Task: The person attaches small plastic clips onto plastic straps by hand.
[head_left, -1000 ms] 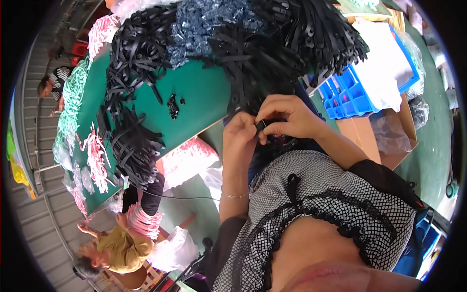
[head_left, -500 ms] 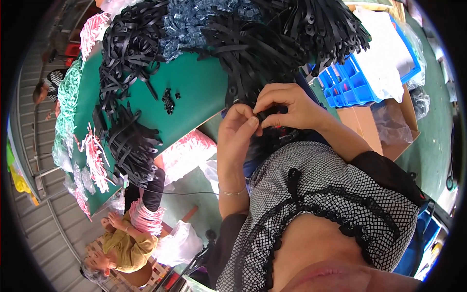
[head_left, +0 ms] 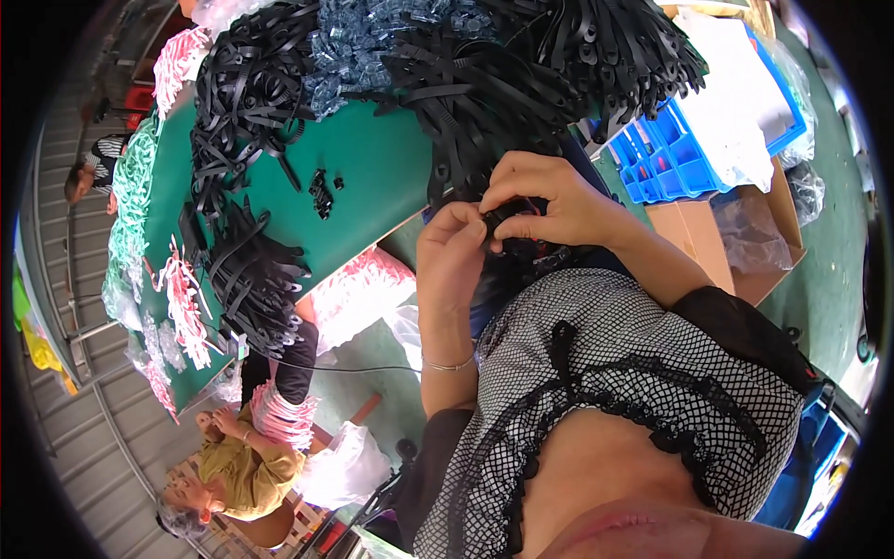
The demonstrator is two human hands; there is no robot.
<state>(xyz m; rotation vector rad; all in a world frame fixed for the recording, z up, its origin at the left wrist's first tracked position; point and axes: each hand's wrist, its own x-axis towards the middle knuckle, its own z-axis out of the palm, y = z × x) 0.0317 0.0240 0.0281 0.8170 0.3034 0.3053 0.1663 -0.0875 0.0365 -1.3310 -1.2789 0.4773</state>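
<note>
My left hand [head_left: 453, 256] and my right hand [head_left: 559, 205] meet in front of my chest, just off the table's near edge. Both are closed, thumbs and fingertips pinching a small black piece [head_left: 494, 222] between them. Fingers cover most of it, so its exact kind is hidden. Right behind my hands a thick bundle of black straps [head_left: 475, 112] hangs over the table edge. Some tiny black parts [head_left: 321, 196] lie in a little cluster on the green tabletop [head_left: 363, 158], to the left of my hands.
More black straps [head_left: 247, 270] are heaped at left, with clear bluish plastic pieces [head_left: 358, 56] at the back. Pink straps [head_left: 363, 284] fill a bag below the table. A blue compartment tray [head_left: 661, 154] and cardboard box [head_left: 689, 238] stand right. A co-worker [head_left: 242, 466] sits lower left.
The left fingertips have shifted slightly, and a little more of the black piece shows between my hands. The grip stays in the same place. The co-worker's hands moved a little.
</note>
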